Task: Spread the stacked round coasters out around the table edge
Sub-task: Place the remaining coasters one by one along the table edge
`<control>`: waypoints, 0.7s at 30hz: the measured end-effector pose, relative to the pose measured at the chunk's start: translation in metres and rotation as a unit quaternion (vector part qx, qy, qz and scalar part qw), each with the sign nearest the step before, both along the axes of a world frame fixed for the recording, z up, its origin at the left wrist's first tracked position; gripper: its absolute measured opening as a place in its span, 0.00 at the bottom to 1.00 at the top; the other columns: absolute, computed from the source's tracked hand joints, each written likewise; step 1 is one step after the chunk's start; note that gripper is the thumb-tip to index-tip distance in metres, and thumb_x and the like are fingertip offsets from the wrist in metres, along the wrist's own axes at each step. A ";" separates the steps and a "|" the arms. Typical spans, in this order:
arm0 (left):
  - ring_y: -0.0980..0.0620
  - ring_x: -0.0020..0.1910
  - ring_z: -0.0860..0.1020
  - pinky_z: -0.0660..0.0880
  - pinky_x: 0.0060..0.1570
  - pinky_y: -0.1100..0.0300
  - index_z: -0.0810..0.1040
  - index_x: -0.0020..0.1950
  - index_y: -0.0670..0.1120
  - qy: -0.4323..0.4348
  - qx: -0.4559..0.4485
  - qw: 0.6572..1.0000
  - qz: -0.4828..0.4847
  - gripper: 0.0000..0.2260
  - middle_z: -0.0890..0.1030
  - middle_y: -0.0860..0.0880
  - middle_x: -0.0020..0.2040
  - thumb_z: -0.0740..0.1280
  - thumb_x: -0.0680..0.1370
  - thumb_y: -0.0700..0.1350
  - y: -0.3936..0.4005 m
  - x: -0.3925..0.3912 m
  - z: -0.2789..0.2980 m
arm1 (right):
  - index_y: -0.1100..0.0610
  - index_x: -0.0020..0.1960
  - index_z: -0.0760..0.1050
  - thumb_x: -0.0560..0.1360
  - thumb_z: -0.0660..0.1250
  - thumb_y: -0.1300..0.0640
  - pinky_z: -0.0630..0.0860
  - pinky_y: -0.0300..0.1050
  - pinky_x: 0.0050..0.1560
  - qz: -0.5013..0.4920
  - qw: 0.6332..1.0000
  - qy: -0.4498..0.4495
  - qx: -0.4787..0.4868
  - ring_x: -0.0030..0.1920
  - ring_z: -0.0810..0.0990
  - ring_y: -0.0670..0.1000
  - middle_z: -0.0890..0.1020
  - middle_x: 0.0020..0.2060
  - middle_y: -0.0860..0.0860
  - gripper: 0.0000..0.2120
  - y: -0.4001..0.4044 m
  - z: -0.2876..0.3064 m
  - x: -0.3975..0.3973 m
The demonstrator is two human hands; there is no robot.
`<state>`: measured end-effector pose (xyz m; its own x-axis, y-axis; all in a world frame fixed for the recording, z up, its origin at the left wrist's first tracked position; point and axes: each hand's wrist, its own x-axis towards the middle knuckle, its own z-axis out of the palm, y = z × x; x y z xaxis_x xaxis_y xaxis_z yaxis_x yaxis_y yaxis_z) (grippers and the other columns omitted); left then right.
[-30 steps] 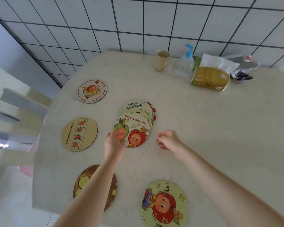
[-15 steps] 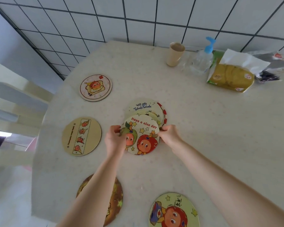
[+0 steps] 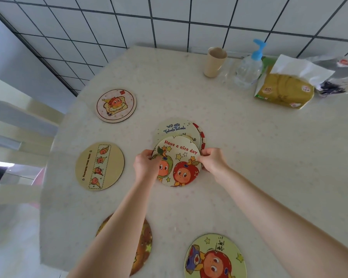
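— What is changed from a second ago?

— Both hands have been brought in onto the top coaster (image 3: pixel 178 160), where before they were held just short of it — and the view has been tipped down a little.

— And from the left, what is laid out?

— Along the table (image 3: pixel 249 157) edge a tan strip-pattern coaster (image 3: pixel 99 166) and a pink one (image 3: pixel 116 105) are already placed, with a dark coaster (image 3: pixel 143 243) and a yellow-green one (image 3: pixel 215 256) nearest the person. The remaining stack (image 3: pixel 181 130) is left near the table's middle, fanned slightly.

— How is the top coaster held?

— It is pinched at opposite rims: the left hand (image 3: pixel 146 167) is closed on its left edge, the right hand (image 3: pixel 212 160) on its right edge, fingers curled tight around it. Its near side appears slightly raised, though that cannot be told for certain.

— What is the next move governed by?

— The free edge is seen to the right, so the coaster is probably carried that way; the right hand is nearer.
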<state>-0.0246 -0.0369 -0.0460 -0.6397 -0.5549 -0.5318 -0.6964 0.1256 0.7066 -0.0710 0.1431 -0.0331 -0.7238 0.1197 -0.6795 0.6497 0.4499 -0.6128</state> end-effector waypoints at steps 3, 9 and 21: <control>0.53 0.37 0.81 0.72 0.29 0.63 0.81 0.43 0.53 0.007 0.023 1.000 0.017 0.06 0.83 0.53 0.40 0.68 0.71 0.42 0.002 0.001 0.005 | 0.54 0.44 0.78 0.74 0.68 0.61 0.79 0.58 0.58 -0.028 0.999 -0.009 -0.028 0.55 0.81 0.58 0.83 0.52 0.57 0.03 0.000 -0.001 0.002; 0.55 0.38 0.80 0.73 0.29 0.63 0.79 0.41 0.54 0.028 0.045 0.998 0.027 0.07 0.82 0.55 0.39 0.69 0.71 0.42 0.018 0.014 0.017 | 0.56 0.57 0.78 0.77 0.63 0.58 0.78 0.58 0.59 -0.035 0.998 0.015 -0.044 0.54 0.81 0.57 0.83 0.53 0.55 0.10 0.004 0.003 0.007; 0.56 0.39 0.81 0.74 0.29 0.67 0.79 0.45 0.50 0.041 0.050 0.998 0.011 0.04 0.83 0.53 0.41 0.69 0.73 0.41 0.122 0.096 0.030 | 0.52 0.43 0.78 0.77 0.64 0.60 0.80 0.51 0.50 0.005 0.996 0.059 -0.073 0.46 0.84 0.54 0.84 0.44 0.53 0.07 0.122 0.020 0.082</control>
<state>0.0709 0.0854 -0.0163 -0.6715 -0.5163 -0.5315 -0.6380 0.0380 0.7691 0.0113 0.2647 -0.0130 -0.8002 0.0177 -0.5995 0.5653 0.3562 -0.7440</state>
